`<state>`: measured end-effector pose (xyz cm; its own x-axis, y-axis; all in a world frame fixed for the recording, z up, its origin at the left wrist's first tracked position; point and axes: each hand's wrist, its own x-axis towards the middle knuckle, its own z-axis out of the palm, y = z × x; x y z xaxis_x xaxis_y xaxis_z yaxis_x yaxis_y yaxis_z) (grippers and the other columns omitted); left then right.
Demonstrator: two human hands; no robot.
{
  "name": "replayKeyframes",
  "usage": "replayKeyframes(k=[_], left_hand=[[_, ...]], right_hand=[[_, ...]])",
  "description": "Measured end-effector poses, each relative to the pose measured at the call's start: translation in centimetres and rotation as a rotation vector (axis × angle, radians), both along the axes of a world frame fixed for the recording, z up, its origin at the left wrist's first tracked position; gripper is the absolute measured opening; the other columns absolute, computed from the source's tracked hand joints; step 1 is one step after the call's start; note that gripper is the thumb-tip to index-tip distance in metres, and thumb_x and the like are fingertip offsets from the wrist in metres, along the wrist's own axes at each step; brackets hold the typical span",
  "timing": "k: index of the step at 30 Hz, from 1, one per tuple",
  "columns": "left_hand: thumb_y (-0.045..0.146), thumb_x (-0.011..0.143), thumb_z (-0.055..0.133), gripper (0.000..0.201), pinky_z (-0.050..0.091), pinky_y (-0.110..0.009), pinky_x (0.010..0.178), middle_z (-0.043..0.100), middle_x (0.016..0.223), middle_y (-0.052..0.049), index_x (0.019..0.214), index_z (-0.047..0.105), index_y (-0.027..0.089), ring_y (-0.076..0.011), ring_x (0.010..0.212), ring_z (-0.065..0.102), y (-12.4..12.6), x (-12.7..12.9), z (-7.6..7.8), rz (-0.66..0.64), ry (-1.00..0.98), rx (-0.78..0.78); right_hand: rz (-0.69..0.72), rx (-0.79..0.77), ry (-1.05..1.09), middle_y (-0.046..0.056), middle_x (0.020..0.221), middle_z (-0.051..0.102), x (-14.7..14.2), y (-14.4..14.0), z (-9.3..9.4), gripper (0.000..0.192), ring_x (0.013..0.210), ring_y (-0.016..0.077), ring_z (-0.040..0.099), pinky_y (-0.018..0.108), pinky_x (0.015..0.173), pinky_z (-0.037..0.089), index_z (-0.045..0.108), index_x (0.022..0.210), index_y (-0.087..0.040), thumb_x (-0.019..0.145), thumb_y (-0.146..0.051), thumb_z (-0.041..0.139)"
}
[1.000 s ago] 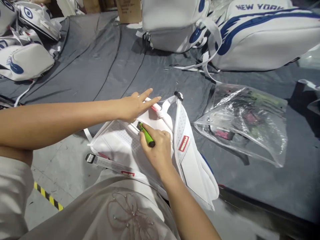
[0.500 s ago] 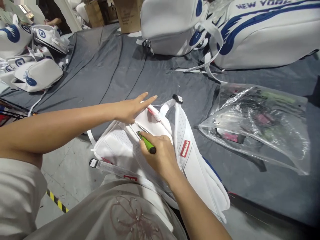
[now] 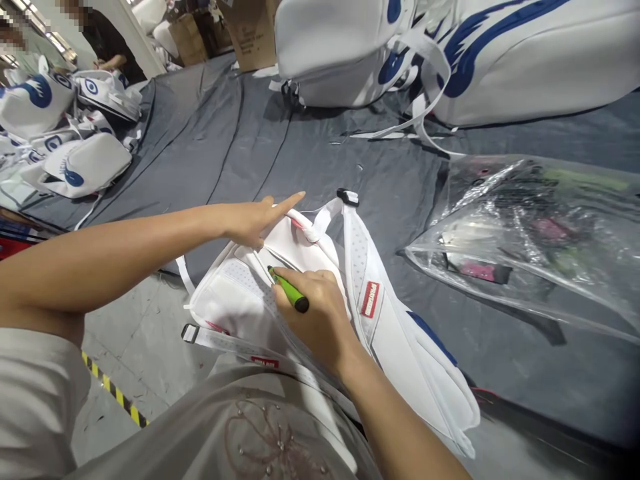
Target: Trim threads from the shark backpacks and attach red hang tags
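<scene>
A white backpack [image 3: 305, 253] with red labels lies before me at the table's edge, strap side up, one shoulder strap [image 3: 367, 283] and its black buckle toward the right. My left hand [image 3: 255, 220] rests on the bag's upper edge left of the top loop; its index finger is stretched out and the thumb points down onto the fabric. In my right hand [image 3: 317, 313], closed over the back panel, is a slim green tool with a black end [image 3: 290, 291]. Its tip points up and left, close to the bag's seam; the tip's exact kind is too small to tell.
A clear plastic bag [image 3: 525, 233] with pink and green items lies on the right. Large white-and-blue bags [image 3: 345, 53] stand at the back, beside a cardboard box [image 3: 253, 37]. More white bags [image 3: 90, 163] are piled at left. Another person [image 3: 110, 47] stands far left.
My view has shifted slightly. The green tool and my right hand have moved a little to the left over the bag. My left hand's fingers have drawn closer together.
</scene>
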<state>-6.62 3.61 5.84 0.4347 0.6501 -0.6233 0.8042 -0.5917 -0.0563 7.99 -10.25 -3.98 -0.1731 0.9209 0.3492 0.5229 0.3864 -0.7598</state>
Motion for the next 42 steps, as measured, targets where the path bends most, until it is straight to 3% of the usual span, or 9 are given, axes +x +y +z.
replayKeyframes(k=[7, 13, 21, 26, 31, 35, 39, 42], left_hand=[[0.032, 0.077, 0.058, 0.115, 0.049, -0.032, 0.078, 0.043, 0.141, -0.015, 0.145, -0.034, 0.034, -0.0193, 0.086, 0.064, -0.3, 0.0, 0.4, 0.013, 0.017, -0.015], [0.031, 0.076, 0.059, 0.116, 0.049, -0.030, 0.074, 0.040, 0.144, -0.015, 0.146, -0.033, 0.036, -0.0179, 0.082, 0.064, 0.5, 0.0, -0.1, -0.007, 0.019, -0.030], [0.028, 0.078, 0.059, 0.115, 0.049, -0.035, 0.081, 0.030, 0.151, -0.017, 0.144, -0.035, 0.038, -0.0223, 0.089, 0.066, 0.3, 0.4, -0.3, 0.033, 0.038, -0.051], [0.027, 0.077, 0.061, 0.116, 0.050, -0.032, 0.077, 0.032, 0.151, -0.017, 0.146, -0.032, 0.039, -0.0218, 0.090, 0.065, 0.4, 0.5, -0.4, 0.036, 0.035, -0.047], [0.028, 0.077, 0.062, 0.114, 0.050, -0.034, 0.076, 0.028, 0.152, -0.018, 0.149, -0.026, 0.038, -0.0232, 0.092, 0.066, 0.2, 0.9, -0.4, 0.070, 0.035, -0.024], [0.027, 0.076, 0.063, 0.115, 0.050, -0.035, 0.079, 0.029, 0.152, -0.018, 0.149, -0.026, 0.038, -0.0248, 0.096, 0.065, 0.2, 0.9, -0.5, 0.075, 0.047, -0.031], [0.028, 0.075, 0.064, 0.118, 0.050, -0.034, 0.079, 0.030, 0.151, -0.018, 0.148, -0.028, 0.038, -0.0245, 0.095, 0.065, 0.4, 0.8, -0.8, 0.050, 0.031, -0.012], [0.025, 0.075, 0.063, 0.117, 0.050, -0.034, 0.078, 0.028, 0.151, -0.019, 0.149, -0.026, 0.038, -0.0237, 0.093, 0.066, 0.5, 0.8, -0.9, 0.056, 0.038, -0.011]], right_hand=[[-0.063, 0.012, 0.080, 0.002, 0.078, 0.073, -1.2, 0.9, -0.7, 0.021, 0.072, 0.0193, 0.068, 0.033, 0.077, 0.037, 0.067, 0.104, -0.016, 0.085, -0.018, 0.059], [-0.079, 0.068, 0.118, 0.003, 0.089, 0.076, -2.0, 1.8, -1.4, 0.020, 0.080, 0.0197, 0.069, 0.034, 0.079, 0.038, 0.069, 0.104, -0.020, 0.086, -0.021, 0.061], [-0.102, 0.070, 0.056, 0.003, 0.085, 0.076, -2.3, 1.7, -1.5, 0.020, 0.074, 0.0190, 0.068, 0.034, 0.077, 0.038, 0.070, 0.103, -0.021, 0.088, -0.023, 0.058], [-0.130, 0.084, 0.033, 0.004, 0.083, 0.076, -2.4, 1.8, -1.4, 0.020, 0.072, 0.0193, 0.067, 0.035, 0.078, 0.040, 0.070, 0.102, -0.021, 0.088, -0.023, 0.056], [-0.017, 0.041, 0.043, 0.003, 0.087, 0.076, -2.3, 2.3, -1.4, 0.023, 0.073, 0.0196, 0.068, 0.034, 0.076, 0.044, 0.071, 0.104, -0.023, 0.084, -0.021, 0.061], [-0.079, 0.047, 0.027, 0.004, 0.090, 0.076, -2.3, 2.5, -1.4, 0.023, 0.078, 0.0211, 0.069, 0.035, 0.079, 0.045, 0.071, 0.104, -0.023, 0.084, -0.019, 0.060], [0.027, 0.004, 0.048, 0.002, 0.093, 0.077, -2.1, 2.6, -1.2, 0.025, 0.080, 0.0197, 0.070, 0.032, 0.078, 0.048, 0.072, 0.104, -0.025, 0.083, -0.017, 0.060], [-0.026, 0.013, 0.021, 0.003, 0.090, 0.077, -2.1, 2.6, -1.1, 0.024, 0.078, 0.0203, 0.070, 0.033, 0.077, 0.047, 0.072, 0.103, -0.023, 0.084, -0.016, 0.059]])
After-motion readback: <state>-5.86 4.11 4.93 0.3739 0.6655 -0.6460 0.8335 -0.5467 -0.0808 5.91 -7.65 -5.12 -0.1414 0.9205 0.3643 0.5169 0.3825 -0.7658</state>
